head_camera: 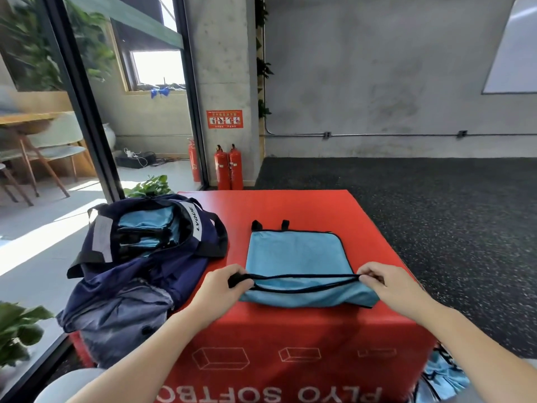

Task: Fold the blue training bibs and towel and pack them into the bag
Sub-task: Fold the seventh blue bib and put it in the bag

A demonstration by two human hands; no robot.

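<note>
A light-blue training bib with black trim lies folded on the red soft box. My left hand pinches its near left corner by a black strap. My right hand pinches the near right corner, and the black edge is stretched taut between both hands. The navy bag sits open on the box's left side, with folded blue bibs stacked inside. More blue fabric hangs low at the box's right front corner.
Two red fire extinguishers stand by the concrete pillar behind the box. Green plants sit beside the glass wall on the left. Dark speckled floor stretches to the right.
</note>
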